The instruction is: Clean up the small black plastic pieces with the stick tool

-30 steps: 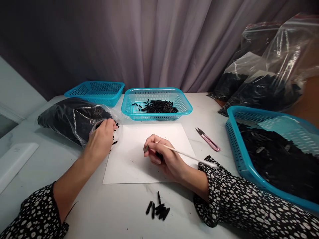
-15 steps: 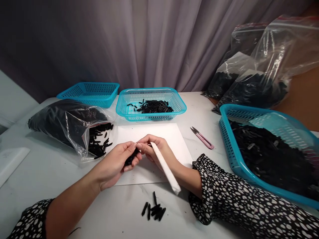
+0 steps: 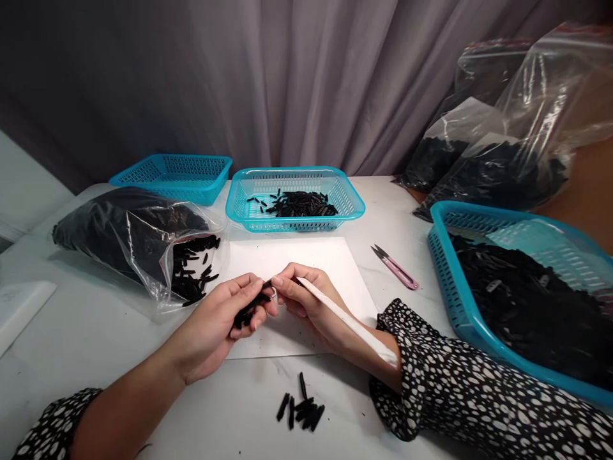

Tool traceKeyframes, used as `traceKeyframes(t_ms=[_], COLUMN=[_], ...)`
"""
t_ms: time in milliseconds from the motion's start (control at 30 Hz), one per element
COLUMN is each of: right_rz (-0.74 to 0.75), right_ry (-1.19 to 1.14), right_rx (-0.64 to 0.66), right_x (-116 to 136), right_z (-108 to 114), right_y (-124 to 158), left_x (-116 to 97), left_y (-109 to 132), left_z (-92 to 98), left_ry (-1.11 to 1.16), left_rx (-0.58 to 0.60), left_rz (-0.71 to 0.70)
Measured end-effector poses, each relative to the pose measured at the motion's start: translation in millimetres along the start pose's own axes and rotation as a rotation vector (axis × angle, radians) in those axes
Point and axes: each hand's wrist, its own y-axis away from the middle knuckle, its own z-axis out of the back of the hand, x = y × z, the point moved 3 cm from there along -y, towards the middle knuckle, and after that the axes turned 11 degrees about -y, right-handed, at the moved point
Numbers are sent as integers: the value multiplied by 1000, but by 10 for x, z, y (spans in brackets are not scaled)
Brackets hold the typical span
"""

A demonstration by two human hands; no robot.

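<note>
My left hand point(image 3: 230, 319) is closed around several small black fabric-like strips point(image 3: 246, 314), above a white sheet point(image 3: 306, 252). Between its thumb and finger one strip reaches across toward the other hand. Closed too, my right hand point(image 3: 306, 297) meets the end of that strip with thumb and fingertip. A slim white-wrapped stick point(image 3: 357, 329) is held in the right hand and slants back over the wrist; its working end is hidden among the fingers. On the table nearer to me lies a small heap of black strips point(image 3: 304, 412).
An open plastic bag point(image 3: 129, 236) spills black pieces at left. Blue baskets stand behind: one at far left point(image 3: 191, 191), a middle one point(image 3: 244, 220) with black pieces, and a large one at right point(image 3: 447, 275). Pink-handled thread snips point(image 3: 395, 267) lie near more filled bags point(image 3: 507, 160).
The white-wrapped stick has swung its rear end right, now lying along my right wrist. My hands have parted slightly, showing a black strip between the fingertips. The view has shifted a little.
</note>
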Motion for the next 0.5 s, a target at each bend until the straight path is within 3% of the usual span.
traceKeyframes(t_ms=[233, 367, 500], right_rz=[0, -10, 2], right_ry=[22, -24, -22], right_rx=[5, 6, 9], right_x=[16, 40, 53], right_z=[-14, -17, -7], right_y=[12, 16, 24], left_x=[11, -4, -45], left_y=[7, 14, 38], left_z=[0, 14, 46], left_ry=[-185, -235, -201], left_rx=[-104, -98, -111], left_rz=[-68, -125, -83])
